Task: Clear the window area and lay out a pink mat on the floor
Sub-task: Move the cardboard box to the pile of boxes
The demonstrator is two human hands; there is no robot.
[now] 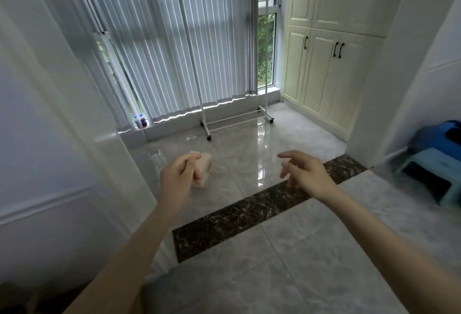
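Both hands reach out w/ loose fingers, holding nothing: left hand (pixel 180 176), right hand (pixel 303 172). Small tan wooden box (pixel 205 171) sits on shiny grey tile floor (pixel 249 144), just past left hand. White metal clothes rack on wheels (pixel 199 64) stands by window w/ white blinds (pixel 159 46).

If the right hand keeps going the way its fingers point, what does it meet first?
Probably nothing near: the right hand points up-left over bare floor. The white rack by the window lies further along, though depth is unclear.
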